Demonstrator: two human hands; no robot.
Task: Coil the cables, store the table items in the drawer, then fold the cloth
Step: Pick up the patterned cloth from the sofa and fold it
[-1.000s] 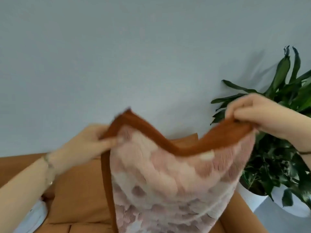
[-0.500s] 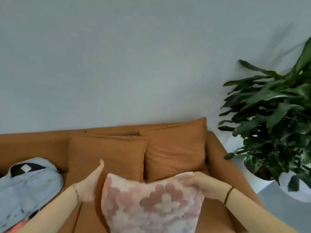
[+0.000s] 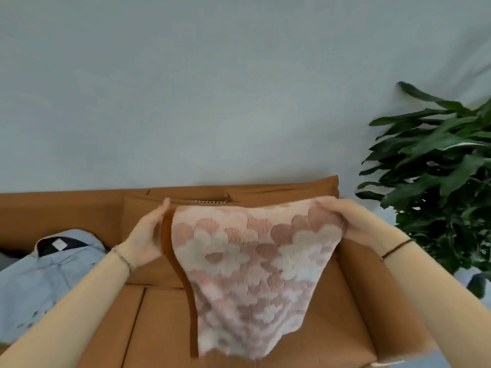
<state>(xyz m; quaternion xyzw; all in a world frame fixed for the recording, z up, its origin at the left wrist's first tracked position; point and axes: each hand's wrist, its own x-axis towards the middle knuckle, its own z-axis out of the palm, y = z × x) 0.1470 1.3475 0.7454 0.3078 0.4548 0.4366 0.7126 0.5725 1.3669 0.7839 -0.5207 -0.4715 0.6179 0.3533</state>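
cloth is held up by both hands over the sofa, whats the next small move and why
Probably bring the left hand across to the right hand, halving the cloth. Each hand holds a top corner, and it hangs wide and free above the sofa seat.

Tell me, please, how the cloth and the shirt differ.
The cloth is pink with a flower pattern and brown edging; the shirt is light blue. The cloth hangs in the air, its corner gripped by the right hand; the shirt lies crumpled on the sofa. Both are soft fabric.
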